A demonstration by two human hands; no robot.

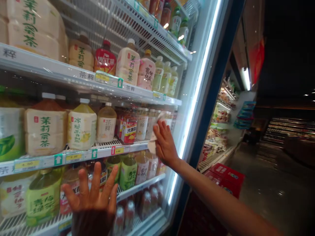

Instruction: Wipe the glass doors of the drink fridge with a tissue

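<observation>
My left hand (92, 200) lies flat with fingers spread against the glass door (183, 108) of a drinks fridge, low down in front of green tea bottles (43, 196). My right hand (165, 144) reaches further right and higher, pressing a small white cloth (152, 143) against the same glass with its fingers laid over it. Behind the glass near that hand stand pale tea bottles (106, 124) and a red-labelled bottle (128, 129) on a white wire shelf (81, 154).
Several shelves of bottled drinks fill the fridge. A bright light strip (197, 95) runs down its right side beside the dark blue door frame (216, 78). Red boxes (225, 178) sit on the floor to the right. A dim shop aisle with further shelves (221, 114) lies beyond.
</observation>
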